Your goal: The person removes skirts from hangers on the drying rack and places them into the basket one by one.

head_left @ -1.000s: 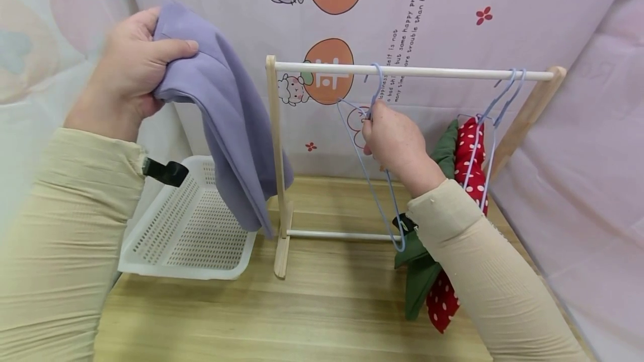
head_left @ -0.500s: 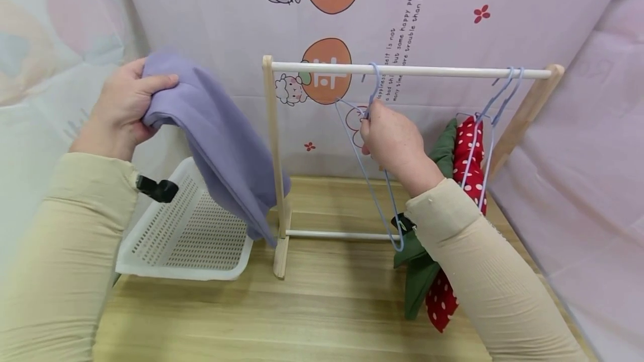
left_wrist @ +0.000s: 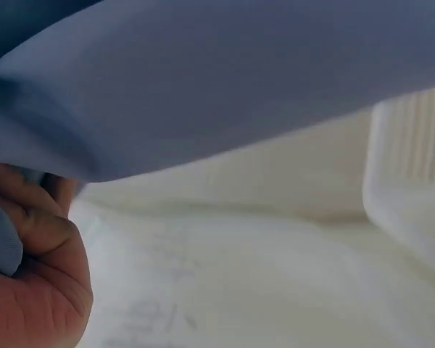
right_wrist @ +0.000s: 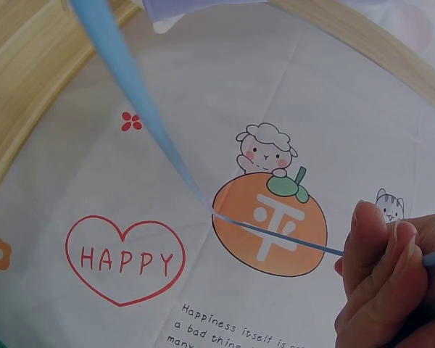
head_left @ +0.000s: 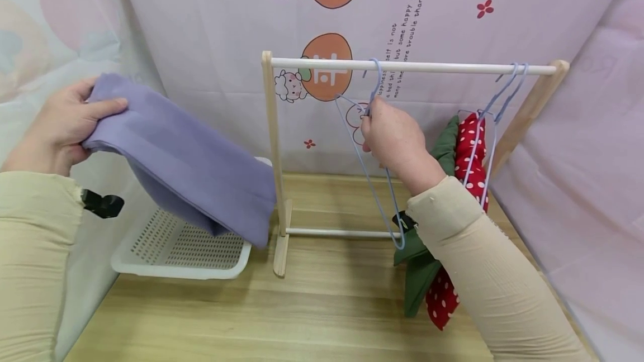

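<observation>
At the left, my left hand grips one end of a folded purple cloth, the thumb on top. The cloth slopes down to the right, its lower end over the basket and beside the rack's left post. In the left wrist view the cloth spans the top, with the curled fingers at its edge. My right hand holds a blue hanger just below its hook, which sits over the rack's white rail. The hanger wire also runs into the fingers in the right wrist view.
A white perforated basket stands left of the rack's wooden post. Two more blue hangers hang at the rail's right end. Below them are a green garment and a red polka-dot garment, partly behind my right forearm.
My left hand has moved left and down, drawing the purple cloth with it so that it stretches out more sideways. The right hand keeps its hold on the hanger, nearly still.
</observation>
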`<state>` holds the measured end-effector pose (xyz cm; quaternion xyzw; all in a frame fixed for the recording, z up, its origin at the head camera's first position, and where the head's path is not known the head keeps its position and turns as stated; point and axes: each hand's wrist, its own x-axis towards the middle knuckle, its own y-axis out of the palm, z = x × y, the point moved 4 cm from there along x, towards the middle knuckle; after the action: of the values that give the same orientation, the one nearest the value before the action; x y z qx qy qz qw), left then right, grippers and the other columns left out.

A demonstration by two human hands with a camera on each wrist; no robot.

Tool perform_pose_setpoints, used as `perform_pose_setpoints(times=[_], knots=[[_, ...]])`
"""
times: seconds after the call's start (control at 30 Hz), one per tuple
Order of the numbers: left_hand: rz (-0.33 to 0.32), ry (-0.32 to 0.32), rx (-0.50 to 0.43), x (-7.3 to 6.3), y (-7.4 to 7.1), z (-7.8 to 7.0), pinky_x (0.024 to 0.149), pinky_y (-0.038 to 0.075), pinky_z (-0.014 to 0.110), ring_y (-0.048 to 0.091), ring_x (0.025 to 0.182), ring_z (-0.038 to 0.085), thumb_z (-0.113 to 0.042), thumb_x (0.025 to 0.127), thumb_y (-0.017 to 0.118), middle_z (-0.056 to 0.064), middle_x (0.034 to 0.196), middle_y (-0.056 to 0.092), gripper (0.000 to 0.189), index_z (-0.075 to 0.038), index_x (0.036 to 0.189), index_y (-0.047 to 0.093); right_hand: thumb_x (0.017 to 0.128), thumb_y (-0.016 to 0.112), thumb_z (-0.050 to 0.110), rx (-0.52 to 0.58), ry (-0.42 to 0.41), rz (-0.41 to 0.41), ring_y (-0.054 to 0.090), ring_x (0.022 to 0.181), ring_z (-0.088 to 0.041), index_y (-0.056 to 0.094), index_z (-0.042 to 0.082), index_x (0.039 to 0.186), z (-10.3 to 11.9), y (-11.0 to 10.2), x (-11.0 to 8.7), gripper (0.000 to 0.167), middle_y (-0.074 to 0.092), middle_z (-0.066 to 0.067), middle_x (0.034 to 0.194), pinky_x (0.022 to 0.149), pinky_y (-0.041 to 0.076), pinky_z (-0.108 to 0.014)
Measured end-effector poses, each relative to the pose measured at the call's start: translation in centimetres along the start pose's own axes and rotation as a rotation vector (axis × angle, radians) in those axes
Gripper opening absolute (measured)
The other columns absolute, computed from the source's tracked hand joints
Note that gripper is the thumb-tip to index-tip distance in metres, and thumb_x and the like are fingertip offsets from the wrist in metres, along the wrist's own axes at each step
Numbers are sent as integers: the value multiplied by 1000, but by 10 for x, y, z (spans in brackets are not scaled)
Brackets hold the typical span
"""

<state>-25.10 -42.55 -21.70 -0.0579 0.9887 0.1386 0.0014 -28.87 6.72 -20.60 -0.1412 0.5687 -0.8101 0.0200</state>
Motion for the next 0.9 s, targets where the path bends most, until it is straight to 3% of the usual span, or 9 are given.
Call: perform_pose_setpoints(times=[0.13,0.23,0.33,0.43,0.5,0.53,0.6,0.73,0.9], knots=[[-14,2,207,-1,-13,1,51,58,30,72,65,15,-2,98,69,-7,98,76,65,-27,155,47,111,41,25,-3,-2,0,67,58,-21,53,5,117,0,0,0,23,75,-8,84,61,52,-41],[-28,19,529,0,-19,4,52,57,28,68,63,8,-15,101,69,-16,106,70,78,-24,166,27,111,42,25,-5,0,0,68,57,-21,53,5,117,0,0,0,24,76,-8,85,62,52,-41],[-53,70,912,0,-24,10,56,55,22,66,75,5,-29,104,65,5,139,62,81,-15,168,18,111,42,25,-8,-1,0,68,57,-20,54,5,117,0,0,-1,24,76,-8,85,63,52,-41],[-63,121,1180,0,-31,18,85,54,34,62,112,31,-33,105,61,32,162,31,80,-8,167,16,111,41,25,-9,-3,2,68,56,-20,54,4,118,1,0,-1,25,76,-8,85,64,52,-42],[-57,160,1317,0,-35,25,100,46,53,47,129,52,-31,105,60,44,157,28,78,-4,165,19,111,42,25,-8,-5,3,68,56,-20,53,5,118,1,1,-1,25,76,-8,84,64,52,-42],[-52,177,1369,0,-37,29,103,40,62,37,134,62,-29,105,60,45,155,29,76,-2,164,21,111,42,25,-9,-5,4,68,57,-20,54,5,118,2,1,-1,25,76,-8,84,65,52,-42],[-35,195,1458,1,-42,37,106,27,77,31,135,68,-24,104,59,46,152,32,72,2,162,25,111,42,26,-14,-6,1,69,59,-21,54,5,117,2,1,-2,25,76,-7,84,66,51,-42],[-38,184,1571,-1,-51,55,104,29,80,34,130,70,-18,104,56,44,151,35,67,3,160,26,111,42,25,-22,-9,-5,70,70,-26,54,5,116,2,1,-2,24,76,-7,84,66,51,-42],[-110,153,1596,-4,-57,66,99,35,81,38,128,70,-19,105,51,39,154,36,68,-2,164,20,110,42,25,-22,-21,-17,70,81,-30,54,4,116,1,-1,-3,24,76,-8,84,68,50,-43]])
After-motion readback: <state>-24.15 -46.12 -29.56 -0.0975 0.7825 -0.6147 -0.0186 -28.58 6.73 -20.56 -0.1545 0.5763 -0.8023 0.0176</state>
